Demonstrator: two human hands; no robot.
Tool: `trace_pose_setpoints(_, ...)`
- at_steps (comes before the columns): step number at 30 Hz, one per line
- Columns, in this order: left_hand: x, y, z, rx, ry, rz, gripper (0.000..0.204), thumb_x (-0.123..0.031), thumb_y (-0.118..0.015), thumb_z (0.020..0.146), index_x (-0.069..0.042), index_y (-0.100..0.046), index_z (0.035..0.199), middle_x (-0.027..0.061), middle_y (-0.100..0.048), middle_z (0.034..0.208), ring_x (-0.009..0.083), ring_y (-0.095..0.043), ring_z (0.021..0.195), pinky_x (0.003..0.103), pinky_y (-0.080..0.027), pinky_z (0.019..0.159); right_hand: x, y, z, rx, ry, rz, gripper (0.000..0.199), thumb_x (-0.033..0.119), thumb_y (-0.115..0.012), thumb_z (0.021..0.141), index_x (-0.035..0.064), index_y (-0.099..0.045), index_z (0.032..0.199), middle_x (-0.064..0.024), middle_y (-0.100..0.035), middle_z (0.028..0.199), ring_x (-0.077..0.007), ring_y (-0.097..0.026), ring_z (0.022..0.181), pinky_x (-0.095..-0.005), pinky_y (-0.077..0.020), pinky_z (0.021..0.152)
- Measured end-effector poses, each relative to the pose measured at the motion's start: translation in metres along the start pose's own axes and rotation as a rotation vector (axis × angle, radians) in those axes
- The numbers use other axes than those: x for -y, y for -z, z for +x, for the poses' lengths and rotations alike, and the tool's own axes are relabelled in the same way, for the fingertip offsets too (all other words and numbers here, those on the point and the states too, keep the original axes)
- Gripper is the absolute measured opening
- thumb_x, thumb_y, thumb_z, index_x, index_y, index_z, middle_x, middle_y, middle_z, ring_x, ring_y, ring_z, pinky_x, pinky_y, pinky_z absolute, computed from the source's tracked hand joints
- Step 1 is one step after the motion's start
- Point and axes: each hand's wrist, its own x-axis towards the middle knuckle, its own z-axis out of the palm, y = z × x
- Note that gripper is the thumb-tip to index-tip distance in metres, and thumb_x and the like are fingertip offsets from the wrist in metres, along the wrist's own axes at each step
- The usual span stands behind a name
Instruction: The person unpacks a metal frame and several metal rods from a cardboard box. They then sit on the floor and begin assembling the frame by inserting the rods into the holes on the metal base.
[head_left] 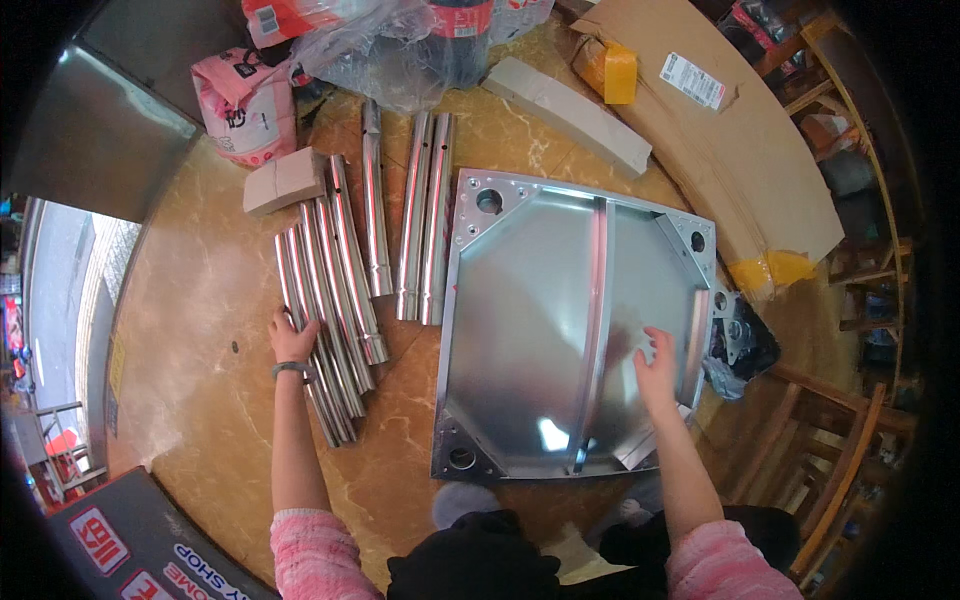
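Observation:
My left hand (291, 340) rests on a bundle of shiny metal tubes (330, 300) lying on the marbled brown floor, fingers curled over the leftmost tubes. A bracelet sits on that wrist. My right hand (657, 365) lies flat, fingers spread, on the right part of a square sheet-metal panel (540, 330) with cut corners, corner holes and a raised centre rib. Three more tubes (425, 230) lie apart between the bundle and the panel.
A pink bag (248, 105), clear plastic wrapping (400, 50), a small cardboard block (284, 180), a long grey foam strip (568, 112) and a flattened cardboard box (740, 140) lie at the far side. A dark bag of metal parts (738, 340) sits by the panel's right edge. Wooden chairs (840, 420) stand at the right.

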Motion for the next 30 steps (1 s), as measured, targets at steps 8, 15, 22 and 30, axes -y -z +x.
trace_pose_setpoints(8, -0.084, -0.027, 0.121, 0.035, -0.609, -0.201, 0.029, -0.012, -0.056, 0.073, -0.009, -0.057, 0.102, 0.0147, -0.057, 0.097, 0.0331, -0.053, 0.093, 0.041, -0.043, 0.079, -0.036, 0.029, -0.022, 0.034, 0.157, -0.133, 0.043, -0.003, -0.053, 0.069, 0.0051, -0.049, 0.111, -0.0116, -0.047, 0.107, -0.0243, -0.052, 0.085, -0.0321, -0.0442, 0.075)
trace_pose_setpoints(15, -0.111, -0.054, 0.183, -0.005, -0.46, -0.106, 0.038, -0.031, -0.052, 0.083, 0.001, -0.055, 0.104, 0.0215, -0.049, 0.113, 0.0375, -0.047, 0.106, 0.041, -0.038, 0.092, -0.047, 0.1, -0.008, 0.127, 0.115, -0.244, 0.046, -0.001, -0.054, 0.068, 0.0025, -0.047, 0.114, -0.0184, -0.045, 0.113, -0.0376, -0.046, 0.107, -0.0383, -0.0407, 0.089)
trace_pose_setpoints(22, -0.153, -0.081, 0.11, 0.151, -0.546, -0.176, 0.038, -0.012, -0.058, 0.08, -0.003, -0.05, 0.116, 0.0124, -0.053, 0.107, 0.0226, -0.054, 0.095, 0.03, -0.044, 0.078, -0.08, 0.262, 0.046, 0.156, 0.181, -0.547, 0.042, 0.002, -0.052, 0.072, 0.0024, -0.048, 0.113, -0.0173, -0.049, 0.11, -0.0359, -0.049, 0.102, -0.0403, -0.0428, 0.086)
trace_pose_setpoints(30, -0.174, -0.031, -0.031, 0.225, -0.359, -0.167, 0.023, -0.02, -0.057, 0.085, 0.002, -0.061, 0.08, 0.0061, -0.054, 0.059, 0.0128, -0.051, 0.062, 0.029, -0.04, 0.055, -0.169, 0.363, 0.071, -0.14, -0.314, -0.62, 0.024, 0.023, -0.063, 0.076, 0.0002, -0.057, 0.082, -0.0137, -0.058, 0.082, -0.0278, -0.058, 0.079, -0.034, -0.045, 0.069)
